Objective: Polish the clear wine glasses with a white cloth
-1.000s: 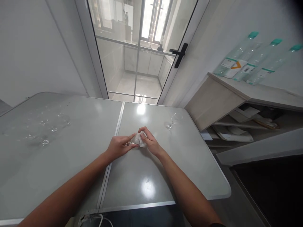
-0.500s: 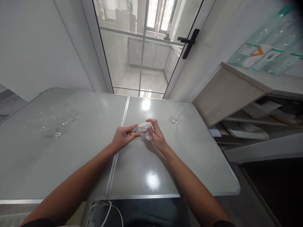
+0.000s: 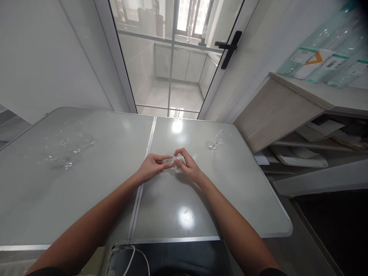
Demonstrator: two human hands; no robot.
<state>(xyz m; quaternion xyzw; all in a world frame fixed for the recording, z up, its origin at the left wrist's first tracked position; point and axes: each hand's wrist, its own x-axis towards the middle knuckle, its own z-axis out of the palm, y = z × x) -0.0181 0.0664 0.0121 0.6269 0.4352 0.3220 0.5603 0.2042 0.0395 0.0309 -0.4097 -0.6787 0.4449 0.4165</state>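
Over the middle of the table, my left hand [image 3: 151,168] pinches a small clear glass [image 3: 170,161] between thumb and fingers. My fingers and a cloth cover most of this glass, so its full shape is hidden. Against its right end, my right hand [image 3: 189,168] is closed on a crumpled white cloth or tissue [image 3: 181,157]. To the right of my hands, a clear stemmed glass [image 3: 212,147] rests apart on the table.
Several clear glasses [image 3: 68,165] are grouped on the table's left half. A metal seam [image 3: 151,134] crosses the grey table [image 3: 235,191]. Beyond its far edge is a glazed door [image 3: 184,92]. Shelving [image 3: 258,111] with plastic bottles [image 3: 304,57] stands to the right.
The right hand and cloth have shifted slightly left and down, closer to the left hand. Less of the glass shows between them now. The view has moved a little.
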